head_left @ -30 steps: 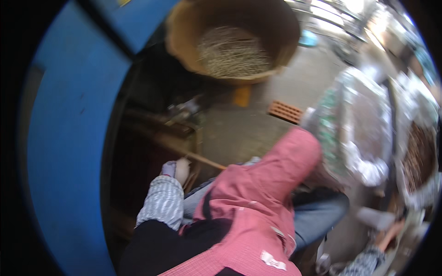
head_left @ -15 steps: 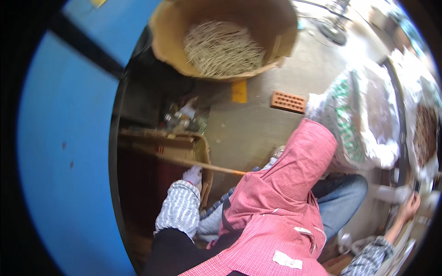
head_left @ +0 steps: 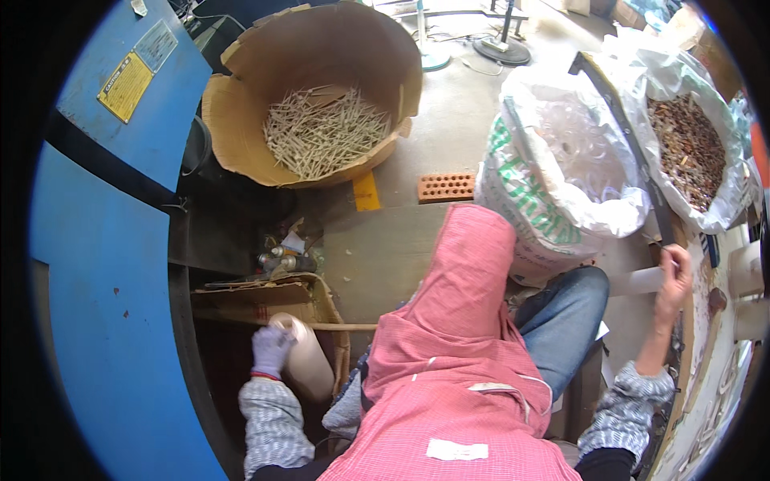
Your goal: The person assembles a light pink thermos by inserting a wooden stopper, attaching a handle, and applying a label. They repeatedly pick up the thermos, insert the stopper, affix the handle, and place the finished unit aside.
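Note:
My left hand (head_left: 273, 349), in a pale purple glove, is closed against the upper end of a pale, hollow-ended roll (head_left: 311, 365). This roll leans over a cardboard box (head_left: 321, 301) beside the blue machine. Close to the roll's top, a thin wooden stick (head_left: 345, 327) runs across the box toward my lap. My right hand (head_left: 676, 276) is bare and reaches out to the far right, beside a worktop edge. Its fingers are bent together, and whatever they grip is too small to make out. A white, tube-like piece (head_left: 638, 281) lies just left of that hand.
A big round cardboard bin (head_left: 233, 136) holds thin pale sticks. An orange perforated brick (head_left: 446, 187) lies on the floor. At right stand a white sack (head_left: 521, 212) with clear plastic pieces and a bag of brown bits (head_left: 690, 144). The blue machine (head_left: 112, 313) walls the left.
The view has swung and become sharper. My left hand has shifted left from beside the stick, and the pale roll now shows at it. My right hand remains out by the worktop edge.

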The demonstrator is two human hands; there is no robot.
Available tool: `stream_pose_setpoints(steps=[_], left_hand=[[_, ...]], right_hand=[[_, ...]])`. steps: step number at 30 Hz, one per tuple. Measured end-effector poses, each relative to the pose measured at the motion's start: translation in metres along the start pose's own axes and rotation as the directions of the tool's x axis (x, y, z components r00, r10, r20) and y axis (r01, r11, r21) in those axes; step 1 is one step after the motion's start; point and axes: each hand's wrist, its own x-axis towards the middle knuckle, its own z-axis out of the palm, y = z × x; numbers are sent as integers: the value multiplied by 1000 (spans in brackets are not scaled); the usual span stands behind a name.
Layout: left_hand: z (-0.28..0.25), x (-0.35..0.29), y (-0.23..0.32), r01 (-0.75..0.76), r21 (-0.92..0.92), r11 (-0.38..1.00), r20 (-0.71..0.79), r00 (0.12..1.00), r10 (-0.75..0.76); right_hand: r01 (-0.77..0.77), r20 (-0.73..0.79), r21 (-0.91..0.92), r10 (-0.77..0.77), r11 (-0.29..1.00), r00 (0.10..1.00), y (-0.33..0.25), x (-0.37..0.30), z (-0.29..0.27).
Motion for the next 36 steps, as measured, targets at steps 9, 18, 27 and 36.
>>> stream_pose_setpoints(steps=[9, 18, 27, 36], left_hand=[[-342, 125, 249, -792, -79, 605, -804, 410, 432], [-194, 273, 465, -470, -781, 412, -158, 786, 597], [-123, 264, 448, -630, -746, 216, -423, 699, 577], [-105, 240, 441, -625, -727, 285, -394, 719, 572]], right_hand=[[48, 113, 367, -96, 929, 989, -86, -16, 1], [-381, 323, 555, 231, 740, 918, -98, -58, 45], [-593, 458, 576, 378, 563, 804, -52, -63, 137], [-675, 554, 616, 386, 406, 738, -43, -53, 141]])
